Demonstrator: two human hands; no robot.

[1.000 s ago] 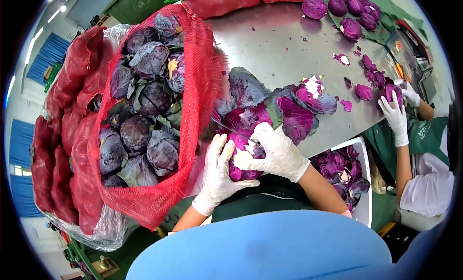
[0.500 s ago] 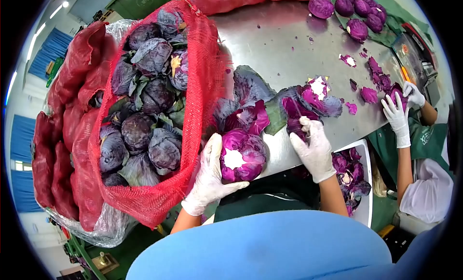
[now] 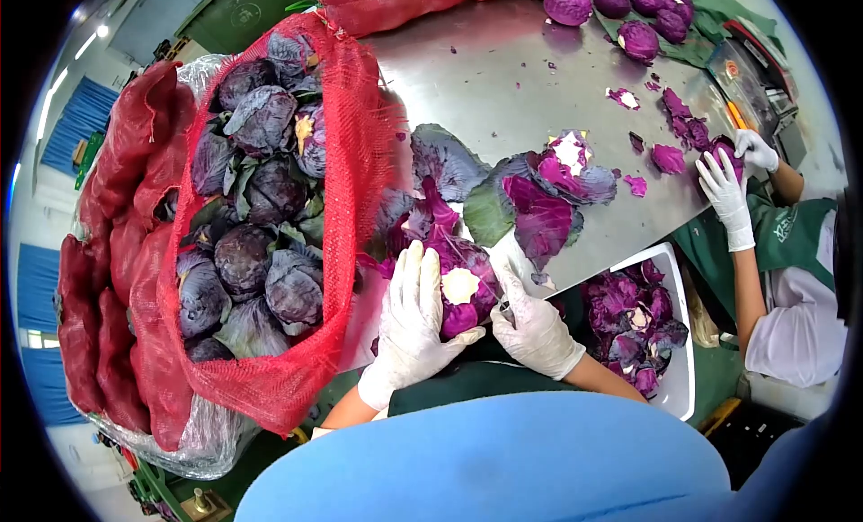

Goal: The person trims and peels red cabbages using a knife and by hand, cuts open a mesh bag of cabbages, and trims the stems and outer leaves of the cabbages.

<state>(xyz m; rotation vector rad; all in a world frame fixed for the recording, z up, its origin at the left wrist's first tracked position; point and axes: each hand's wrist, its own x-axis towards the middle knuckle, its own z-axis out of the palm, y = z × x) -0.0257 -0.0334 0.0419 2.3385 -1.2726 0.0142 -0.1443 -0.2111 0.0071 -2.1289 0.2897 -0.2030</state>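
A peeled purple cabbage [image 3: 467, 279], its pale cut stem facing up, rests at the near edge of the metal table. My left hand [image 3: 412, 320], in a white glove, presses against its left side with the fingers extended. On the right, my gloved right hand [image 3: 532, 329] is closed around a small knife [image 3: 507, 312], beside the cabbage. Only a bit of the knife shows. Loose outer leaves [image 3: 490, 207] lie just beyond the cabbage. An open red mesh bag [image 3: 360, 163] full of dark, untrimmed cabbages [image 3: 244, 260] stands to the left.
A white bin [image 3: 680, 342] of leaf trimmings sits below the table's [image 3: 503, 91] near edge. Peeled cabbages [image 3: 638, 41] are at the far right. Full red sacks [image 3: 135, 199] stand at left. A co-worker's gloved hands [image 3: 726, 194] hold a cabbage at right.
My right hand has come back from the leaves to the cabbage's right side. More purple leaf now stands up behind the cabbage. The whole view has shifted slightly.
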